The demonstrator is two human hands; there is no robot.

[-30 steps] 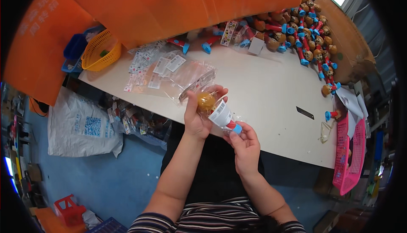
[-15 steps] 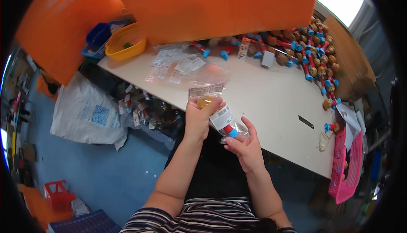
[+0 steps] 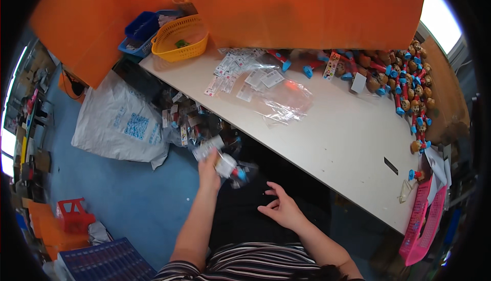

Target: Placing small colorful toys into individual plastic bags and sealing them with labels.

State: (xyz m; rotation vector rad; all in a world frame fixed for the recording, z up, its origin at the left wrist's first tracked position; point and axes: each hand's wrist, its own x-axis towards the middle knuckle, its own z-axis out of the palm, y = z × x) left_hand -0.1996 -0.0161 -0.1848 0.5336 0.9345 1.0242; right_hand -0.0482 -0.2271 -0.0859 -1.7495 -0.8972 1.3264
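My left hand point(image 3: 208, 172) is closed on one end of a bagged toy figure point(image 3: 228, 167), off the table's near edge. A white label and a red and blue part show through its clear plastic, slightly blurred. To the right and lower, over my lap, my right hand point(image 3: 284, 211) is empty, its fingers apart. Just beyond the left hand, a heap of bagged toy figures point(image 3: 190, 122) lies below table height. Clear plastic bags point(image 3: 286, 102) and small printed label sheets point(image 3: 232, 69) rest on the white table point(image 3: 327, 143).
Unbagged toy figures point(image 3: 404, 84) with brown heads pile along the table's far right. A yellow basket point(image 3: 176, 53) stands at its far left, a pink basket point(image 3: 422, 225) at the right end. Orange panels point(image 3: 307, 12) rise behind. On the floor are a white sack point(image 3: 115, 122) and red stool point(image 3: 75, 217).
My left hand has carried the bagged toy figure left, away from the table and toward the heap. My right hand has let go of it and drawn back. The view has shifted.
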